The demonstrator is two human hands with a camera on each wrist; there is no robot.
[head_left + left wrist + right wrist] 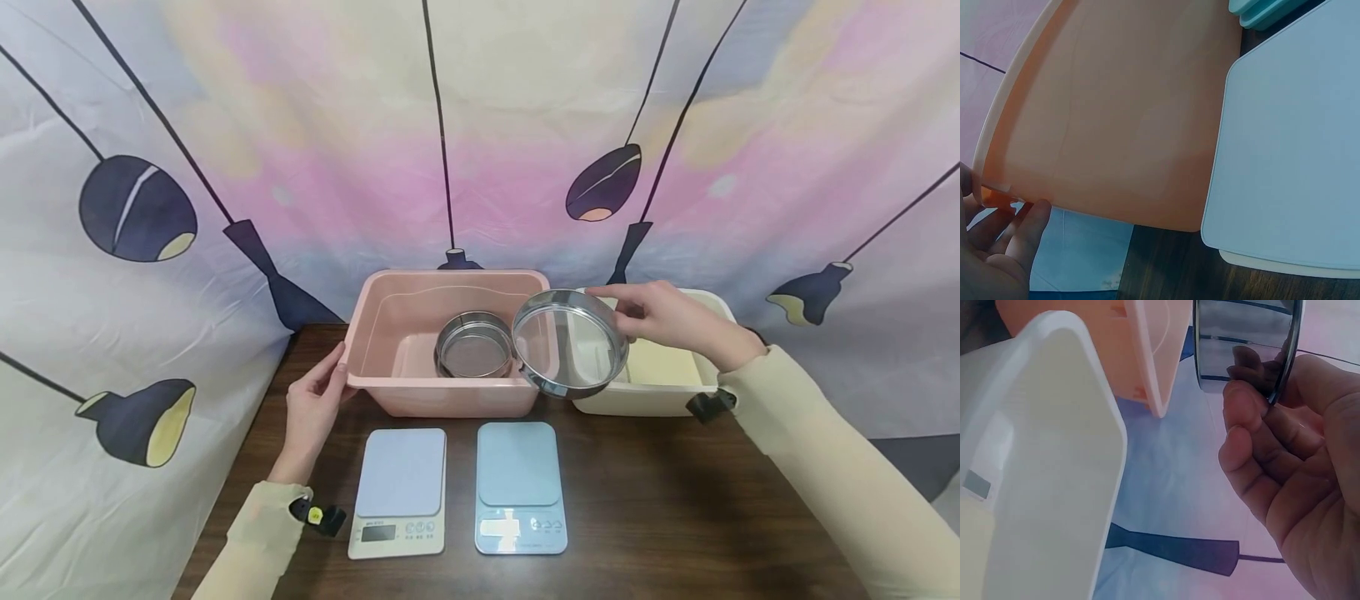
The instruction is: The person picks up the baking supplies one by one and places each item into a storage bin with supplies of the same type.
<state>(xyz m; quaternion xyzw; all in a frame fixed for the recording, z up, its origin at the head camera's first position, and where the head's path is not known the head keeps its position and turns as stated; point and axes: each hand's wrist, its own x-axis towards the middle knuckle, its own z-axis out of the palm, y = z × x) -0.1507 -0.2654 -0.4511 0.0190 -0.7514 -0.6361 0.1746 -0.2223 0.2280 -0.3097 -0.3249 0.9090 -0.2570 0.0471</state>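
Observation:
My right hand (pixel 663 315) pinches the rim of a round metal sieve (pixel 570 343), its shiny side wall (pixel 1244 340) between thumb and fingers in the right wrist view. The sieve is tilted in the air, over the gap between a pink basin (pixel 450 402) and a white bin (pixel 637 402). A smaller round sieve (pixel 474 346) lies inside the basin. At the basin's left corner my left hand (pixel 315 408) holds the rim; the left wrist view shows its fingers (pixel 1032 231) curled under the edge.
In front of the basin lie a white kitchen scale (pixel 399 492) and a light blue kitchen scale (pixel 521 487) on the dark wooden table (pixel 637 500). A pale yellow block-like thing (pixel 663 365) sits in the white bin. Behind hangs a printed cloth (pixel 510 125).

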